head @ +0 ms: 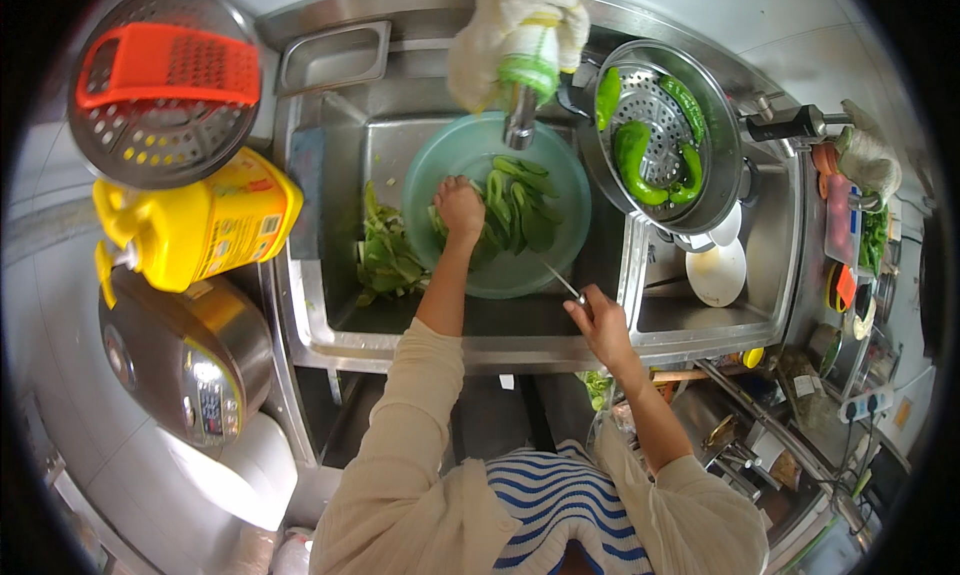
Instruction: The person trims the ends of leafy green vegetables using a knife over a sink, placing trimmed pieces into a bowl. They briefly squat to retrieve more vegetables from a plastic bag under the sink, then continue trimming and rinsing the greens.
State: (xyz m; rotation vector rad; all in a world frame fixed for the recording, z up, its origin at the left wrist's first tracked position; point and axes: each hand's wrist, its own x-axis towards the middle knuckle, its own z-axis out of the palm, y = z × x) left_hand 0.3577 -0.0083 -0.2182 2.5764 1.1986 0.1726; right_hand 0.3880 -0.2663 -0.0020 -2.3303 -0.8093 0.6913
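A translucent green plastic basin [420,192] stands in the steel sink, under a cloth-wrapped faucet [519,121]. Inside it lie green leafy vegetables [525,207]. My left hand [459,206] reaches into the basin's left side, touching the greens; its fingertips point away and whether they grip anything cannot be told. Near the front right of the basin, my right hand [600,324] is closed around the handle of a small knife [561,281], its blade pointing up and left towards the basin's rim. More loose leaves and stems [386,256] lie on the sink floor left of the basin.
A steamer pot [718,136] with green peppers [636,162] sits at the right, above white dishes [716,275] in the second basin. On the left are an orange grater [172,65] on a perforated steel steamer, a yellow jug [217,222] and a rice cooker [187,350]. The sink's front edge [525,354] crosses below my forearms.
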